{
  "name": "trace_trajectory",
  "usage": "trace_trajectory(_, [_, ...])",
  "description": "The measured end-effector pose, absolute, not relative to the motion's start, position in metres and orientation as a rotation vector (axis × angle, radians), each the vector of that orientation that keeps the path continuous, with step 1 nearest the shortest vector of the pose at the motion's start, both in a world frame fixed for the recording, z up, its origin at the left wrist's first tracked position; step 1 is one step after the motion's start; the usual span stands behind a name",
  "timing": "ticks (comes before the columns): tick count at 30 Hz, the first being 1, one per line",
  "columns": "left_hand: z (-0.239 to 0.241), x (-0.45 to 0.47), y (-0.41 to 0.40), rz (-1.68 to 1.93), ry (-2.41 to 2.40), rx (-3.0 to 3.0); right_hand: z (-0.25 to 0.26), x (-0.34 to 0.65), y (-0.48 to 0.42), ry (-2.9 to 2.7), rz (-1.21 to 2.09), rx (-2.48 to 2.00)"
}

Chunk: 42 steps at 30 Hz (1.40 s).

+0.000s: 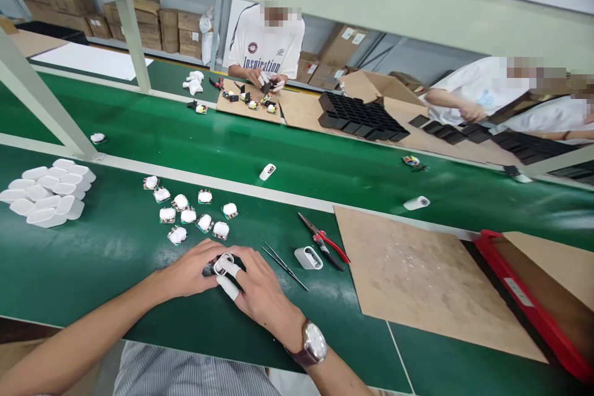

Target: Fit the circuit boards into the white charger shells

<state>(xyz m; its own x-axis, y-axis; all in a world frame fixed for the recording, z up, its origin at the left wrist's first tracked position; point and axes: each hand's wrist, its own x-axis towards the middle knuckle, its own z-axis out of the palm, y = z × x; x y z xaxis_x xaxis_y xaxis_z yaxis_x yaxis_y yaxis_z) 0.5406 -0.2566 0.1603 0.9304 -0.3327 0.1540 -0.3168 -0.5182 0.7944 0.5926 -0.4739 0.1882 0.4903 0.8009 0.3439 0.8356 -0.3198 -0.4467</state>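
Note:
Close together over the green bench, both my hands are closed around one small white plastic casing (225,260). My left hand (193,267) grips it from the left, and a dark piece shows by its fingertips. White finger cots cover the thumb and a finger of my right hand (260,284), which pinches the casing at its open end. What sits inside is too small to make out. Just beyond lie several small circuit boards with white tops (188,216). To the right are tweezers (285,266), another white casing (309,258) and red-handled pliers (325,241).
White casings (49,192) are grouped at the left. A brown board (417,272) and a red-edged tray (515,297) lie at the right. Beyond a metal rail, a green conveyor belt (223,148) carries a few parts. Co-workers sit across, near a black grid tray (362,116).

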Motion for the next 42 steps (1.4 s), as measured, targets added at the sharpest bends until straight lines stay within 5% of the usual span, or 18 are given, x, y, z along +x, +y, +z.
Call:
trace_trajectory(12, [0.157, 0.523, -0.262, 0.464, -0.692, 2.463, 0.16, 0.597, -0.513, -0.927, -0.138, -2.044])
trace_trajectory(18, [0.181, 0.538, -0.266, 0.317, -0.716, 2.512, 0.147, 0.61, -0.523, -1.013, -0.264, -2.127])
trace_trajectory(29, [0.234, 0.711, -0.073, 0.465, 0.318, 2.822, 0.14, 0.699, -0.446, -1.419, -0.326, -2.317])
trace_trajectory(34, [0.225, 0.676, -0.033, 0.444, 0.371, 2.913, 0.134, 0.711, -0.441, -1.466, -0.148, -2.434])
trace_trajectory(42, [0.251, 0.558, 0.032, 0.479, 0.852, 3.104, 0.101, 0.69, -0.497, -1.384, -0.478, -2.443])
